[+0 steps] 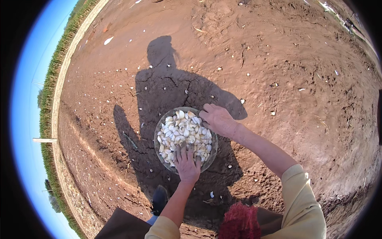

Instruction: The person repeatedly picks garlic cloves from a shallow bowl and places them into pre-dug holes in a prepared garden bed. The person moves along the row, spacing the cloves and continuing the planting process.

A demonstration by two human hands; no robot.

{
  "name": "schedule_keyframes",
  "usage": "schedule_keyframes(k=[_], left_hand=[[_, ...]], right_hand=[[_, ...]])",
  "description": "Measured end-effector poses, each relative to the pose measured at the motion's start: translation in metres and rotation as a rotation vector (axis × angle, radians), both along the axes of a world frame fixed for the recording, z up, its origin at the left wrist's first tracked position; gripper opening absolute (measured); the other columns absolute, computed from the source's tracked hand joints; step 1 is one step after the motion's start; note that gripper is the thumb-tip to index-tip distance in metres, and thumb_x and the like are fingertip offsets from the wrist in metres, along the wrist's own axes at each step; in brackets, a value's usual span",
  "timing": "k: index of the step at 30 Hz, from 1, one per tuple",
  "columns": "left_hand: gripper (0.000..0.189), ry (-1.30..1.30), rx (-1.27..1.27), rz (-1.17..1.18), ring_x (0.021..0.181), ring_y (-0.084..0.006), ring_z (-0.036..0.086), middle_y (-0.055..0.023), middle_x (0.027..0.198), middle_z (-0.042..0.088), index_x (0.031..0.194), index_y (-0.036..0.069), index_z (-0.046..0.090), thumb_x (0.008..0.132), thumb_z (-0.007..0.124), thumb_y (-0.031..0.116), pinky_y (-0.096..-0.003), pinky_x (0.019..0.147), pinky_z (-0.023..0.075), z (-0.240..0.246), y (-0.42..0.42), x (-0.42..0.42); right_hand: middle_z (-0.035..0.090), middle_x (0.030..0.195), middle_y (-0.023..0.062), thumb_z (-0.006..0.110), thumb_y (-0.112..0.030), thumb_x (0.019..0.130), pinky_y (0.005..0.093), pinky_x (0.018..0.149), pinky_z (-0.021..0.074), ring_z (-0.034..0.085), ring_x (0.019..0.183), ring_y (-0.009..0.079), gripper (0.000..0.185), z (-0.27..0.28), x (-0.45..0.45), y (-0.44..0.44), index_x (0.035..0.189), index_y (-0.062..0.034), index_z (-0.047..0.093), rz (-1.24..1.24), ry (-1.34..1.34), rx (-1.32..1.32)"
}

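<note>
A round, see-through bowl (215,151) heaped with garlic cloves (179,131) is in the middle of the view, above the soil. My left hand (188,165) reaches in over the near rim, its fingers spread among the cloves; whether it holds any is hidden. At the bowl's upper right rim is my right hand (218,119), its fingers curled; the fingertips are turned away, so I cannot tell whether they grip the rim or a clove.
Garlic cloves (242,101) lie scattered, partly in rows, over cracked reddish soil (277,53). My shoe (159,198) is at the lower left of the bowl, and a red mesh or fringed cloth (240,222) is at the bottom. Tall green crops (46,119) border the field at left.
</note>
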State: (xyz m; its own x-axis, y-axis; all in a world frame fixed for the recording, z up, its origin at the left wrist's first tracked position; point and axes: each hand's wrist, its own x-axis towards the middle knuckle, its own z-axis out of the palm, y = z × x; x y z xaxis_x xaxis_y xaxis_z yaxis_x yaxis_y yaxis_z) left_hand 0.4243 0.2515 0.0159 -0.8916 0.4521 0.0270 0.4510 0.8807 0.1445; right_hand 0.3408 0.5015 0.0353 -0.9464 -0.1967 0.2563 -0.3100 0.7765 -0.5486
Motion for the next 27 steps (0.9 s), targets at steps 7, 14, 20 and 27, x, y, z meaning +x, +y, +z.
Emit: schedule_keyframes(k=[7, 14, 20, 27], left_hand=[[0.061, 0.020, -0.034, -0.002, 0.140, -0.0445, 0.029, -0.0199, 0.143, 0.040, 0.142, 0.005, 0.044, 0.087, 0.057, 0.028, -0.0561, 0.116, 0.0185, -0.006, -0.002, 0.001], [0.060, 0.007, -0.030, 0.016, 0.141, -0.0451, 0.028, -0.0202, 0.146, 0.039, 0.144, 0.006, 0.043, 0.088, 0.054, 0.025, -0.0578, 0.116, 0.0185, -0.005, -0.005, 0.003], [0.061, 0.009, -0.035, -0.003, 0.141, -0.0449, 0.028, -0.0212, 0.148, 0.038, 0.144, 0.007, 0.043, 0.086, 0.055, 0.024, -0.0580, 0.117, 0.0176, -0.005, -0.001, 0.003], [0.061, -0.014, -0.048, 0.010, 0.145, -0.0432, 0.023, -0.0199, 0.152, 0.035, 0.144, 0.008, 0.043, 0.086, 0.054, 0.024, -0.0576, 0.117, 0.0162, -0.009, 0.001, 0.003]], right_hand=[[0.059, 0.099, 0.0129, 0.066, -0.010, 0.077, 0.0360, 0.080, 0.0527, 0.062, 0.093, 0.0266, 0.020, -0.010, -0.015, -0.041, 0.096, -0.0016, 0.064, 0.014, 0.006, 0.282], [0.058, 0.101, 0.0227, 0.058, -0.004, 0.082, 0.0448, 0.072, 0.0554, 0.067, 0.085, 0.0369, 0.026, 0.001, 0.060, 0.048, 0.107, 0.0029, 0.051, -0.206, -0.223, -0.015], [0.059, 0.104, 0.0254, 0.060, -0.006, 0.082, 0.0504, 0.073, 0.0546, 0.066, 0.086, 0.0440, 0.030, -0.068, 0.161, 0.187, 0.111, -0.0018, 0.053, -0.696, -0.402, 0.162], [0.057, 0.106, 0.0236, 0.059, -0.009, 0.087, 0.0477, 0.076, 0.0564, 0.065, 0.095, 0.0399, 0.019, -0.083, 0.202, 0.235, 0.103, -0.0002, 0.056, -0.950, -0.370, 0.267]])
